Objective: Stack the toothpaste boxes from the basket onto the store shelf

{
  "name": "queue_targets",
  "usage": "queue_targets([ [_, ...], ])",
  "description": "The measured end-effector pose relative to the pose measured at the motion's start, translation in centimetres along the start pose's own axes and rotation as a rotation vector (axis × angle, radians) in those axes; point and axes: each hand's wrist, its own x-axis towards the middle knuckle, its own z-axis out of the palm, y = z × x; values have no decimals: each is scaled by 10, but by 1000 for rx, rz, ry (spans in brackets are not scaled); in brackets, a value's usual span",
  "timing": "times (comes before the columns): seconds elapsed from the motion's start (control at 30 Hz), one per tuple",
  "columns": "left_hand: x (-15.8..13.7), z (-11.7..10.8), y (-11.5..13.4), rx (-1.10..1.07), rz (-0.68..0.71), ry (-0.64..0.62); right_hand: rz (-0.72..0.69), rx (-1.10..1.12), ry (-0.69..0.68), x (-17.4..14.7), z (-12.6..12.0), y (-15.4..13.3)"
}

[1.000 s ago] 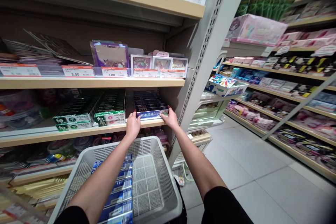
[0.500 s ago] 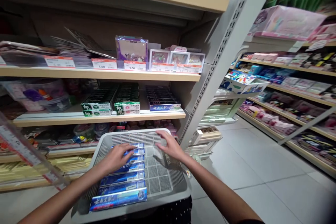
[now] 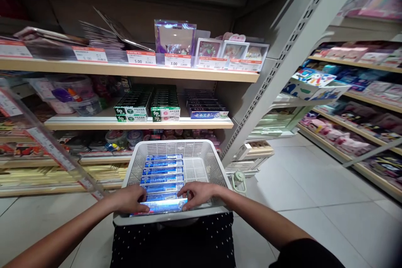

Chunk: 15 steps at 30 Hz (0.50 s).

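A grey plastic basket (image 3: 216, 163) rests on my lap. In it several blue toothpaste boxes (image 3: 162, 179) lie in a row, one behind another, along its left and middle part. My left hand (image 3: 130, 199) has its thumb and fingers closed at the left end of the nearest toothpaste box (image 3: 165, 206). At that box's right end, my right hand (image 3: 199, 194) pinches with thumb and fingertips. Whether the box is raised off the basket floor I cannot tell.
On the shelf ahead stand green-and-white boxes (image 3: 132, 111) in two rows and dark blue boxes (image 3: 209, 114). Above them are priced packets and a purple box (image 3: 175, 39). A slotted metal upright (image 3: 282, 65) rises at the right, beside the tiled aisle (image 3: 301, 192).
Both hands have come from the basket's middle and far rim back towards me, onto the nearest toothpaste box. The camera view has shifted, and the basket appears further right and more level.
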Motion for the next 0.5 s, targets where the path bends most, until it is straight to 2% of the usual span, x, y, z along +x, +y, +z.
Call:
queue_targets([
  [0.2,0,3,-1,-27,22,-33,45,152,35,8,12,16],
  [0.33,8,-2,-4,-81,91,-4,63,438,112,14,10,37],
  [0.4,15,-6,-3,-127,94,50,105,613,173,17,3,48],
  [0.5,32,-7,0,-210,69,208,141,804,294,21,-8,64],
])
